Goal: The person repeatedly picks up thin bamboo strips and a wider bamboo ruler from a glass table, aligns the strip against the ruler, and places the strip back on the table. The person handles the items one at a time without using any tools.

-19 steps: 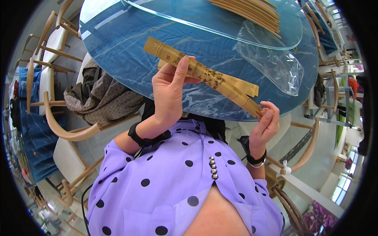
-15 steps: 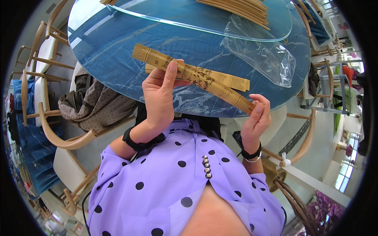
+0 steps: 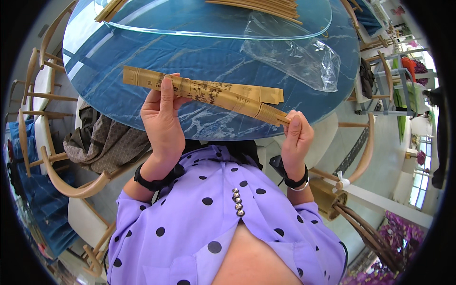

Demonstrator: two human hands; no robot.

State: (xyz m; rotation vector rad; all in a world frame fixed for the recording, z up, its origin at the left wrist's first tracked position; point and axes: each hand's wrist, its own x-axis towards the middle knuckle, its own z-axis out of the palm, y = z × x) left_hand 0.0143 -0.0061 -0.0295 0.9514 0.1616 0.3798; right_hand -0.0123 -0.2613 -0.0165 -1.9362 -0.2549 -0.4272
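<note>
L hand (image 3: 162,121) grip clamped on 2 gold paper sleeves (image 3: 228,100), R hand (image 3: 298,137) grip pinched on stick ends (image 3: 284,119) at 1 sleeve's tip, sleeves held above blue table (image 3: 190,53), crinkled clear bag (image 3: 304,61) nearby

Your round, blue, marble-patterned table (image 3: 142,52) bears a clear glass top (image 3: 190,21). You have thin wooden sticks (image 3: 256,5) on the glass top, tan strips (image 3: 110,10) at its left edge, and a crumpled clear plastic bag (image 3: 297,58) at its near-right edge.
</note>
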